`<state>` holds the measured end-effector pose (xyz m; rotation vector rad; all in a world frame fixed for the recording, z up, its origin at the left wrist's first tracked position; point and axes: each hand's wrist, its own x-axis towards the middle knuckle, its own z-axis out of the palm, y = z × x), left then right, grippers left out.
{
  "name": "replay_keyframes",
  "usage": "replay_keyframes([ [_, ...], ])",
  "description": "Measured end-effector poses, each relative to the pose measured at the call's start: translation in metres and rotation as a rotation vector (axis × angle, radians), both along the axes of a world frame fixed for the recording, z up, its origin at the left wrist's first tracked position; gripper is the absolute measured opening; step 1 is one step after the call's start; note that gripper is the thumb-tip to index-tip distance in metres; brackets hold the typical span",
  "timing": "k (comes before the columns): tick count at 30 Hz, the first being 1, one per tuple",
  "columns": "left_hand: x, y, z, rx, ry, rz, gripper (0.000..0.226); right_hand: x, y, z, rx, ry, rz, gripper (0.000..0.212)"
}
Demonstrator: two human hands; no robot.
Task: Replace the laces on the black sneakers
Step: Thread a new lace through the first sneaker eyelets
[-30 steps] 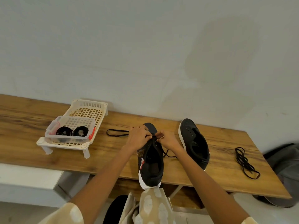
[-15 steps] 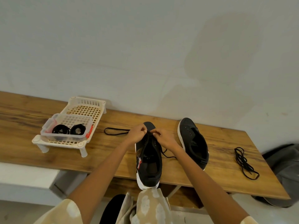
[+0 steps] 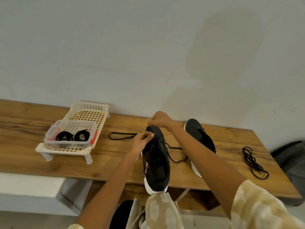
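Observation:
A black sneaker with a white sole (image 3: 156, 164) lies toe-away at the front edge of the wooden table (image 3: 24, 126). My left hand (image 3: 142, 139) pinches a black lace (image 3: 122, 135) at the shoe's left eyelets; the lace loops out to the left on the table. My right hand (image 3: 160, 119) is raised above the toe and pinches the lace's other part, and a slack end curls right of the shoe (image 3: 176, 155). The second black sneaker (image 3: 200, 139) lies to the right, partly hidden by my right forearm.
A white plastic rack (image 3: 89, 113) at the left holds a clear box (image 3: 72, 134) with two coiled black laces. A loose bundle of black lace (image 3: 253, 162) lies at the table's right end. A grey bag (image 3: 292, 159) sits beyond the right edge. A wall stands behind.
My right hand has risen from the eyelets to above the toe, drawing the lace up. My left hand stays at the shoe's left eyelets. The camera view shifted slightly.

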<state>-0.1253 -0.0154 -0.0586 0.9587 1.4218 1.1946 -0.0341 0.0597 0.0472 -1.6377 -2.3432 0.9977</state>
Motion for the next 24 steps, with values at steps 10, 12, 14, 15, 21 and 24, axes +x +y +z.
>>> replay_keyframes([
  [10, -0.008, 0.003, 0.009, -0.092, -0.523, 0.191, 0.012, 0.031, -0.022, -0.034, -0.016, -0.014, 0.054, 0.021],
  [12, -0.010, 0.000, 0.009, -0.065, -0.524, 0.185, 0.013, 0.039, -0.027, -0.042, -0.004, -0.103, 0.110, 0.020],
  [14, -0.007, -0.001, 0.006, -0.036, -0.423, 0.137, 0.020, 0.038, -0.025, -0.042, 0.057, -0.136, 0.088, 0.020],
  [15, -0.004, 0.000, 0.003, -0.030, -0.359, 0.100, 0.026, 0.035, -0.022, -0.038, 0.083, -0.114, 0.061, 0.018],
  [21, 0.011, 0.004, -0.002, 0.055, -0.050, 0.003, 0.010, -0.002, -0.007, 0.013, 0.040, 0.396, -0.112, 0.024],
  [24, 0.019, 0.008, 0.002, 0.028, -0.014, 0.071, 0.004, -0.015, -0.007, 0.024, -0.006, 0.552, -0.160, 0.029],
])
